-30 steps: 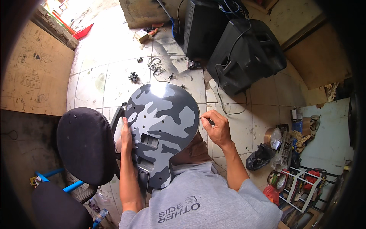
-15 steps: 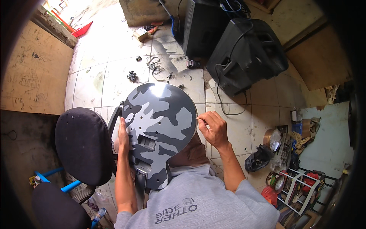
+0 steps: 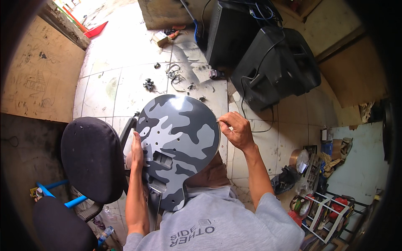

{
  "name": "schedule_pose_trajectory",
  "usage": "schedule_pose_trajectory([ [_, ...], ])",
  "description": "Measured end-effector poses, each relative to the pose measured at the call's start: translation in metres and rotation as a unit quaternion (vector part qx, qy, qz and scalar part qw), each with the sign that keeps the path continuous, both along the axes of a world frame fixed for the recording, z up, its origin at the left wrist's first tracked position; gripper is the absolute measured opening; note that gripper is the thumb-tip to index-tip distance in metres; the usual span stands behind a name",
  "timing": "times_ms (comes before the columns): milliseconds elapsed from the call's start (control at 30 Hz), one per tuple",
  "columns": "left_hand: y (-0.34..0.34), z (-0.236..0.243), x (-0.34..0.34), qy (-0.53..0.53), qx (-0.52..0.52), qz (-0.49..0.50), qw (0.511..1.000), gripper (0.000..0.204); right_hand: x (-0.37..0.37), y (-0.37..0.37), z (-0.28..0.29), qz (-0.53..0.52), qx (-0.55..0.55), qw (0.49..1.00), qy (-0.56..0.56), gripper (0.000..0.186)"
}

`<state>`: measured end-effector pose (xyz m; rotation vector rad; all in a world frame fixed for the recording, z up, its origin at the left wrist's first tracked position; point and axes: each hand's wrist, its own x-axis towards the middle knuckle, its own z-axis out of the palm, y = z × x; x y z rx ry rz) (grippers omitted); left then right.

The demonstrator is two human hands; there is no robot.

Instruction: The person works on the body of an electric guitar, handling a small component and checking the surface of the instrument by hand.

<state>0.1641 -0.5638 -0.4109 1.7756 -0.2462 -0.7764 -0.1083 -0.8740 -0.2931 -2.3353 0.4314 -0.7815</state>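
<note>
While the left hand (image 3: 137, 151) holds the camo guitar body (image 3: 180, 159) mid-frame | right hand (image 3: 237, 130) pinches narrow at its right rim, can't tell what | edge work I reckon, next move wants steadiness

A head-worn fisheye looks down, close above the grey shirt (image 3: 234, 224), facing the tiled floor (image 3: 264, 155).

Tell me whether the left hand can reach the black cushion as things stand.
Probably yes: the left hand appears close beside the black cushion, but it holds the edge of the camouflage guitar body, so would likely have to let go first.
</note>
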Motion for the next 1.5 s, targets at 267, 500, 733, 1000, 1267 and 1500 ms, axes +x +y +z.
schedule_pose_trajectory([
  [267,0.001,-0.002,0.000,-0.020,0.001,-0.013,1.000,0.100,0.014,-0.018,0.001,0.042,0.001,0.999,-0.013,0.004],
  [500,-0.001,0.000,0.002,-0.033,0.000,-0.019,0.999,0.100,0.031,-0.033,0.001,0.069,0.025,0.997,0.001,0.005],
  [733,-0.006,0.013,-0.005,-0.032,0.005,-0.002,0.999,0.099,0.050,-0.048,-0.004,0.100,0.066,0.993,0.023,0.012],
  [1000,-0.005,0.021,-0.004,0.001,-0.002,0.019,1.000,0.098,0.081,-0.063,-0.014,0.144,0.105,0.983,0.048,0.014],
  [1267,-0.011,0.044,-0.014,0.126,-0.049,0.081,0.988,0.099,0.059,-0.052,-0.003,-0.007,0.122,0.992,0.010,0.012],
  [1500,-0.012,0.033,-0.007,0.214,-0.114,0.066,0.968,0.083,-0.031,0.033,0.007,-0.054,0.122,0.990,0.038,0.004],
])
